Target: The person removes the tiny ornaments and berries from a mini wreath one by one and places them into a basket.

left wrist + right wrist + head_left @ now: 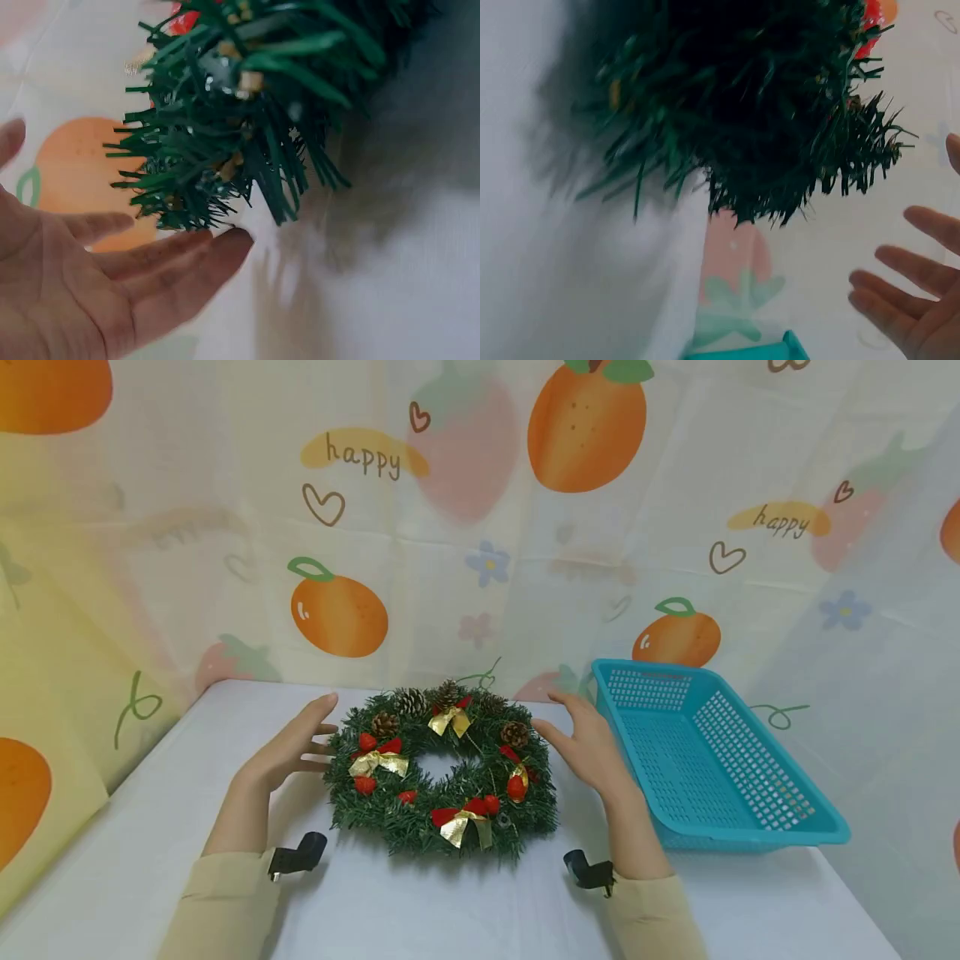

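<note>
Centrally on a white table, green wreath with red-and-gold bows and pine cones. At its left edge, left hand, fingers extended, grasping nothing, contact uncertain; to its right, right hand, likewise extended, holding nothing, apart from wreath. Farther right, turquoise basket.

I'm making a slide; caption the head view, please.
Left hand and right hand flank a wreath on a table, basket at right.
</note>
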A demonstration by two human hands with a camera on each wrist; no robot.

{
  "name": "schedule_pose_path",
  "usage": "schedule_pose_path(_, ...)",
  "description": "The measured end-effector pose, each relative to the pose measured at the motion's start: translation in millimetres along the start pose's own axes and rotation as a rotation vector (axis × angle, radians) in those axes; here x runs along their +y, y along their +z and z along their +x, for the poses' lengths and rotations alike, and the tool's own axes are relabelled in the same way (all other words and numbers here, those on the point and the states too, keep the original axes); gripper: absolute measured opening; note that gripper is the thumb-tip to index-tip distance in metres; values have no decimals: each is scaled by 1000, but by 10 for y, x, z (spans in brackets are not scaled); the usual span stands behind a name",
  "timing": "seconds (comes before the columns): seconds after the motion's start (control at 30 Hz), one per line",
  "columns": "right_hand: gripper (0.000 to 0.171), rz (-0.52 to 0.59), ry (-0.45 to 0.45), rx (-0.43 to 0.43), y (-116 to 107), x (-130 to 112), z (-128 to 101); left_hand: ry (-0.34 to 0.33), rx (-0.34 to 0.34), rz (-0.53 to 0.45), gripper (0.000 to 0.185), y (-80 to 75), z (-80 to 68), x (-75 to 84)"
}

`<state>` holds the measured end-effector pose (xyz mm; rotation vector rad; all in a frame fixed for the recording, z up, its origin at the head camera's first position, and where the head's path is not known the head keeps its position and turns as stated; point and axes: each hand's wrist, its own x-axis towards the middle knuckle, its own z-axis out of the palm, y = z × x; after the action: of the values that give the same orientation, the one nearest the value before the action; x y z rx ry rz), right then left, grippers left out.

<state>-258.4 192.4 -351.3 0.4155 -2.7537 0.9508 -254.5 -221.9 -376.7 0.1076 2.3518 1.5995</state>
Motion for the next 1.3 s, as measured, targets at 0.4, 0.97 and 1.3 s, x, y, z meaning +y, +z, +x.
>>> schedule_pose_path(0.4,55,239,41,-53,163,2,49,-32,-69,-145,85,63,72,-100)
schedule_pose_path(0.97,49,233,76,-75,392,100,74,-45,-75,-168,72,39,175,-299)
schedule_pose_path(1.3,49,213,95,-86,456,94,86,-66,-65,-173,75,67,208,-296)
